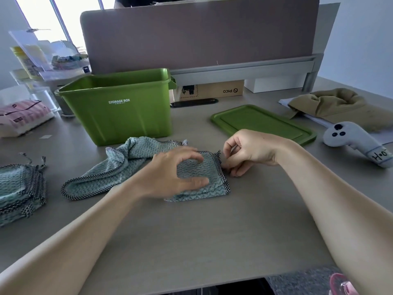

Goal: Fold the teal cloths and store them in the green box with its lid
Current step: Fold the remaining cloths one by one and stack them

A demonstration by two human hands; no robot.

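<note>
Green box (119, 107) stands open-topped behind the cloth (136, 160), lid (261, 122) aside.

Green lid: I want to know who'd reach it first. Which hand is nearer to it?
Right. The right hand sits in front of the green lid, pinching the teal cloth; the left hand rests on that cloth, farther left.

Single view only — head-worn wide-angle camera, looking forward and steeply down across the worktop (191, 241), near edge at the bottom of frame and both forearms entering from the lower corners. Close range: the left hand (170, 175) and right hand (248, 150) sit just above frame centre at the teal cloth (214, 186), with the green box (119, 111) and its lid (261, 124) just behind. Upper frame reaches the partition (200, 33) along the worktop's far side — edges bow outward toward the borders.
</note>
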